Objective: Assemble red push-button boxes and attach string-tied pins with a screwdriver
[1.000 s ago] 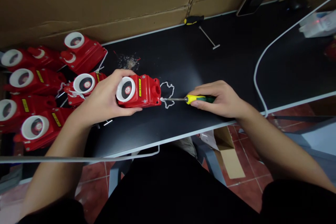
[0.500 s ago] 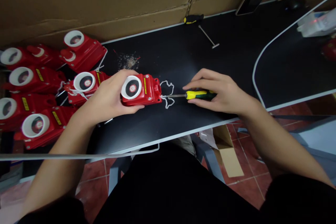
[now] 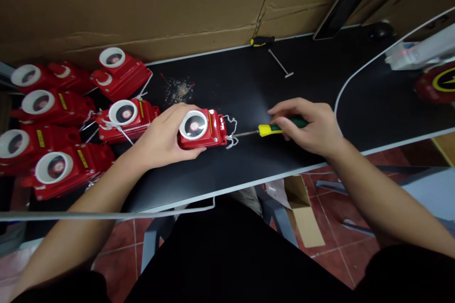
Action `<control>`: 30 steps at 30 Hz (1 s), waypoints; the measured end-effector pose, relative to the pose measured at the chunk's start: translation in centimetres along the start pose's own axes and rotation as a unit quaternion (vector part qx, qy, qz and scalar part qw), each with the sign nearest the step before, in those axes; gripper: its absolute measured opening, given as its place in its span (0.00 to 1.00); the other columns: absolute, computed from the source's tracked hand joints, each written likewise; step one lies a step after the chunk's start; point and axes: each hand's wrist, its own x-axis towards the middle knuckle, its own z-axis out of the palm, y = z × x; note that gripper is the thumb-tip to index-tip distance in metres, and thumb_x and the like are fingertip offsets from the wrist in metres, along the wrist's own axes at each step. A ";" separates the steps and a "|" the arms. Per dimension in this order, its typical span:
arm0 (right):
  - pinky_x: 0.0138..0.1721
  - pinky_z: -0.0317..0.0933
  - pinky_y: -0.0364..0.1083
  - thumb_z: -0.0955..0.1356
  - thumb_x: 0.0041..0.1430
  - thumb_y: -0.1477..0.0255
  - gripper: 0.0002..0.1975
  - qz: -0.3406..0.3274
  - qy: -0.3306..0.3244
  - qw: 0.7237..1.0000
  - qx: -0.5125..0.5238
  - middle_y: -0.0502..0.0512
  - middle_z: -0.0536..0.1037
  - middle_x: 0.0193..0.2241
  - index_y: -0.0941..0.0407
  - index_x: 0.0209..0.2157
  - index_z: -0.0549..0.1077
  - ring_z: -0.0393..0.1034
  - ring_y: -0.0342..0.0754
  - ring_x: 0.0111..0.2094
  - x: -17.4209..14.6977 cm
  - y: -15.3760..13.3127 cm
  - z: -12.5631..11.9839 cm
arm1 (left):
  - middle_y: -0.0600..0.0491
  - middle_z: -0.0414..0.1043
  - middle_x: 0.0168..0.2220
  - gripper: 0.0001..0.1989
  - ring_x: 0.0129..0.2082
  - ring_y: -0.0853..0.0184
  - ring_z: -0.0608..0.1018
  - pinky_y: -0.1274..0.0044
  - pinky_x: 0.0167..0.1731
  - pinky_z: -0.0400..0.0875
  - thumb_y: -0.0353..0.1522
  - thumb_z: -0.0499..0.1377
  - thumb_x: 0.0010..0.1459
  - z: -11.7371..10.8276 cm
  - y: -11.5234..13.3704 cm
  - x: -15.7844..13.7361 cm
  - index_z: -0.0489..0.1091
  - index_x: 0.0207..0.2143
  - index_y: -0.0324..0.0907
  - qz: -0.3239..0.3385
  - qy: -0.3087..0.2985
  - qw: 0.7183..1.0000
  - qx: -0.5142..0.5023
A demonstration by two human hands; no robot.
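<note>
My left hand (image 3: 168,137) is wrapped round a red box-shaped device (image 3: 215,128) with a round white-rimmed window, steadying it on the black tabletop. In my right hand (image 3: 302,123), fingers closed, is a screwdriver (image 3: 266,129) with a yellow and green handle. Its shaft lies level, and the tip meets the right end of the red device, beside a white string (image 3: 232,125) tied there. Exactly what the tip touches is too small to make out.
Several similar red devices (image 3: 59,168) crowd the left side. Debris (image 3: 179,90) is scattered behind my left hand. Toward the cardboard wall lie another screwdriver (image 3: 262,41) and a T-shaped metal tool (image 3: 280,64). A white-edged panel (image 3: 343,90) stands at the right.
My right hand has shifted its hold on the screwdriver, thumb and fingers now closer together round the handle's rear. The view has moved slightly; the device stays in my left hand.
</note>
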 end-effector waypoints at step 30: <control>0.22 0.64 0.47 0.68 0.78 0.48 0.21 0.163 -0.003 0.985 0.049 0.48 0.75 0.25 0.51 0.47 0.78 0.69 0.43 0.19 -1.7 -0.3 -1.2 | 0.42 0.81 0.62 0.35 0.60 0.45 0.84 0.55 0.64 0.80 0.46 0.73 0.57 0.5 -0.2 0.3 0.71 0.64 0.46 -0.051 0.019 0.999 -0.003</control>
